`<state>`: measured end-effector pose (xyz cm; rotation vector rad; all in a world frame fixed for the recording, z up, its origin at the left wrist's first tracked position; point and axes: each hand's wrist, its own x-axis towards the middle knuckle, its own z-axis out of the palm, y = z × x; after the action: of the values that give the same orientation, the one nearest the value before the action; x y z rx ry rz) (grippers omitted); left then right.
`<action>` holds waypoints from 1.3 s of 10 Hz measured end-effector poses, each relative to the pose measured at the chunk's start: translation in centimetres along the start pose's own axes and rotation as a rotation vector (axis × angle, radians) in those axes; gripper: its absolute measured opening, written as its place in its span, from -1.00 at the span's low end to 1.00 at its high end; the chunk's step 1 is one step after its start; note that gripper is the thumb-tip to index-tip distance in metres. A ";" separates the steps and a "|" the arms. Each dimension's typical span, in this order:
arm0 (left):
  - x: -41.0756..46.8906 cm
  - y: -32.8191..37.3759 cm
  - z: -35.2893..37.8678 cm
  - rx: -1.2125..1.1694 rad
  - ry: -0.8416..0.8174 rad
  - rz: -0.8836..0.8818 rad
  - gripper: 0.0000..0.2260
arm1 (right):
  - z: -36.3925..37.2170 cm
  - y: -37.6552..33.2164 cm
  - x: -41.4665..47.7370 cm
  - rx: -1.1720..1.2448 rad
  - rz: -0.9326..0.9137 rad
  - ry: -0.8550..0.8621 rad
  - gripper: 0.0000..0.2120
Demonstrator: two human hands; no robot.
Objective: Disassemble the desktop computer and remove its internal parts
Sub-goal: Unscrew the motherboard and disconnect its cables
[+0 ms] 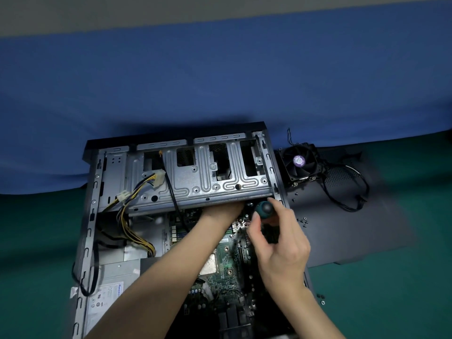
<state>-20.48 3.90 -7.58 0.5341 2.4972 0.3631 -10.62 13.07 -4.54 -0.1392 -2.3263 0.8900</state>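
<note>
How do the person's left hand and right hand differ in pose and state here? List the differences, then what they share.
The left hand reaches under the drive cage, fingers hidden; the right hand is in full view. The right hand grips a screwdriver; whether the left hand holds anything cannot be seen. Both are over the motherboard.

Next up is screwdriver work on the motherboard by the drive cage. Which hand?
Right. The right hand grips the screwdriver, held over the motherboard just below the drive cage. The left hand reaches under the cage, its fingers hidden, so it probably only steadies.
</note>
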 end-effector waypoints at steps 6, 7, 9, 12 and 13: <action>-10.5 3.9 -1.6 -0.567 0.748 0.273 -0.90 | -5.5 -2.1 5.1 0.868 0.878 -0.669 -0.79; -10.5 4.6 -2.2 -0.496 0.836 0.283 -0.85 | -6.1 -2.1 5.9 0.929 0.933 -0.637 -0.85; -9.6 5.9 -2.4 -0.402 0.915 0.303 -0.95 | -7.1 0.0 6.6 1.079 1.107 -0.601 -0.89; -9.7 1.9 0.1 -0.156 0.780 -0.004 -0.77 | -5.2 12.8 3.0 0.299 1.261 -0.342 -0.97; -10.0 1.3 1.0 -0.146 0.741 0.038 -0.73 | -3.9 14.8 1.4 0.050 1.224 -0.392 -0.96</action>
<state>-11.88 0.71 -3.28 0.4377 3.1241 0.8830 -11.22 27.01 -10.98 -1.6031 -2.4421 1.6191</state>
